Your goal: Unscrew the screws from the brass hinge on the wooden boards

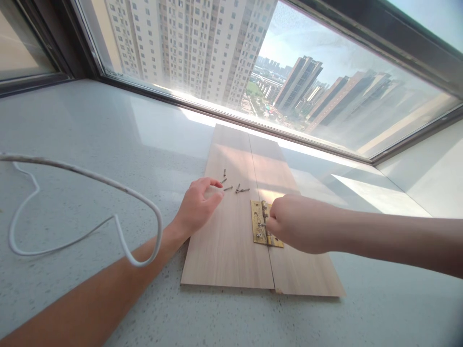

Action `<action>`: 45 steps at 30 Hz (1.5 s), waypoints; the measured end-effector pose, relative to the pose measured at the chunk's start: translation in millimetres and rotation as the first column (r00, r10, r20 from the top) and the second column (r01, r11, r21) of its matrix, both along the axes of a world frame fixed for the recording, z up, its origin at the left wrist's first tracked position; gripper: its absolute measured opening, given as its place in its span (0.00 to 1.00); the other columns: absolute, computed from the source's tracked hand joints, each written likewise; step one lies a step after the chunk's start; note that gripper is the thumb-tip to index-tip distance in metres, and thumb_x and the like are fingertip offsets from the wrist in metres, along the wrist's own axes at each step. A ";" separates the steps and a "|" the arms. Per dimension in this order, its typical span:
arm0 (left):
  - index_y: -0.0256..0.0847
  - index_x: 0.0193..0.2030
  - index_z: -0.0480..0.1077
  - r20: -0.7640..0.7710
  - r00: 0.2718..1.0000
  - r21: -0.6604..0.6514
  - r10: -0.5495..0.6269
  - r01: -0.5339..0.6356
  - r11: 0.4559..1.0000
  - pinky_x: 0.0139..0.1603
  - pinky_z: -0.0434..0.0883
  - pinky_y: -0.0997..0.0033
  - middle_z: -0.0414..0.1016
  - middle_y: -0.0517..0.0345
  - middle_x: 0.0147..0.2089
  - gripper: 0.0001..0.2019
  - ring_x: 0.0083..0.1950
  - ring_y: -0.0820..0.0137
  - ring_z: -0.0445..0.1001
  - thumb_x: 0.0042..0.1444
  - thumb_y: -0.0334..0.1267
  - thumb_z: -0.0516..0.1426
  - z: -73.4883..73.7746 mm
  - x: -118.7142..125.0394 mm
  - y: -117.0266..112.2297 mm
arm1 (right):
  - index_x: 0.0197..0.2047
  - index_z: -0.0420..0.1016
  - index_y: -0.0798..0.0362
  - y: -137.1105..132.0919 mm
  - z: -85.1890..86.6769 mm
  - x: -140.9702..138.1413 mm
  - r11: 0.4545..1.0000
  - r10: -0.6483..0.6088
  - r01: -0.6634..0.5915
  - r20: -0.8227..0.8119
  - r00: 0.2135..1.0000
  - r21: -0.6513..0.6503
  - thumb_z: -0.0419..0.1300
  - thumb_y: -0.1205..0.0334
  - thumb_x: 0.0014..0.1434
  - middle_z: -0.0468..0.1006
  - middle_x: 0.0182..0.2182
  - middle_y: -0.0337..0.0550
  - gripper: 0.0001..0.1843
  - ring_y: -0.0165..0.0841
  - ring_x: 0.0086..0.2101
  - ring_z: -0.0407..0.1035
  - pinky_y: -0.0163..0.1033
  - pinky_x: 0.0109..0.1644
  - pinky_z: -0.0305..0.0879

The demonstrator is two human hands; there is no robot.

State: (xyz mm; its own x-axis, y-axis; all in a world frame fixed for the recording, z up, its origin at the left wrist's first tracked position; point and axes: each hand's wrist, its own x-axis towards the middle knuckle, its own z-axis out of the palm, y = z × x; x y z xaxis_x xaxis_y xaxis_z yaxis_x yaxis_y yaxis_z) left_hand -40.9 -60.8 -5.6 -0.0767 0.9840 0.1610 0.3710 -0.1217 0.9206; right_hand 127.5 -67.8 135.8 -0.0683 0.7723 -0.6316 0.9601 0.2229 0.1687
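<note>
Two pale wood boards (231, 250) lie side by side, with a thin seam between them. A brass hinge (257, 232) lies open across that seam, partly covered by my right hand (300, 222). The fingers of this hand are closed, and a small screw (262, 224) shows at their tips over the hinge's left leaf. My left hand (198, 202) rests at the left board's edge, thumb and index finger apart. Several loose screws (238, 188) lie on the left board just beyond its fingertips.
A white cable (137, 193) loops at the left, in front of my left forearm. The boards lie on a pale speckled sill (108, 120). Behind them runs a dark window frame (231, 115), with tall buildings outside. A white wall (430, 159) stands at the right.
</note>
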 end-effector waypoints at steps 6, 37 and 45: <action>0.41 0.40 0.72 0.007 1.000 -0.008 -0.011 0.011 1.000 0.50 0.64 0.61 0.74 0.55 0.43 0.10 0.43 0.64 0.70 0.55 0.40 0.54 -0.7 -0.6 -0.6 | 0.16 0.65 0.53 -5.9 2.3 2.9 0.799 0.597 -0.599 0.179 0.782 -0.051 0.55 0.68 0.51 0.61 0.14 0.38 0.13 0.28 0.16 0.55 0.37 0.21 0.46; 0.42 0.40 0.72 -0.029 0.999 0.006 -0.012 0.012 1.000 0.54 0.63 0.60 0.73 0.57 0.45 0.09 0.48 0.63 0.68 0.55 0.40 0.54 2.7 -0.5 -2.6 | 0.15 0.61 0.53 -5.6 -4.8 19.5 0.942 0.320 -0.322 0.034 0.947 0.090 0.50 0.60 0.57 0.62 0.15 0.40 0.19 0.27 0.16 0.52 0.36 0.20 0.45; 0.42 0.40 0.72 -0.035 0.999 0.014 -0.013 0.013 1.000 0.54 0.63 0.60 0.73 0.57 0.45 0.08 0.49 0.63 0.68 0.55 0.39 0.54 1.7 0.0 -1.9 | 0.19 0.70 0.53 -1.4 5.1 10.4 0.402 0.914 -0.895 0.150 0.378 -0.194 0.57 0.81 0.43 0.66 0.14 0.38 0.13 0.29 0.18 0.59 0.38 0.22 0.45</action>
